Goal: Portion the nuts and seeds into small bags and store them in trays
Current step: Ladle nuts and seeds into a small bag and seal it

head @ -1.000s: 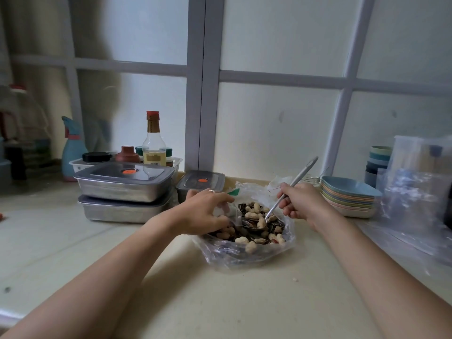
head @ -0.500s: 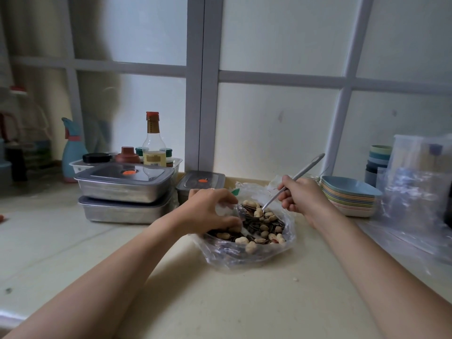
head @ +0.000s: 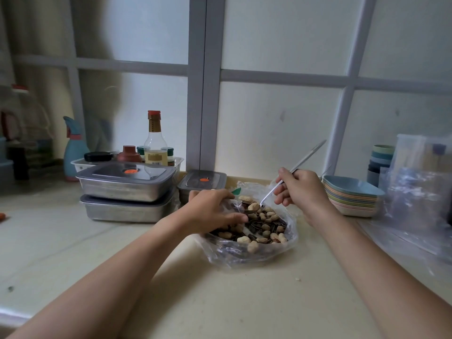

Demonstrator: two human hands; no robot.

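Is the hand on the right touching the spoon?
Touching. The head view shows the right hand closed around the spoon handle, fingers wrapped on it, with its bowl over the nuts and seeds.

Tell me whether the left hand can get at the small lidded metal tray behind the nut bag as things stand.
Probably yes. The left hand rests on the nut bag rim, just in front of the small lidded tray, with nothing between them. It would have to release the bag first.

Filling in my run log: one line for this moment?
left hand holds bag open | right hand spoon scooping nuts and seeds
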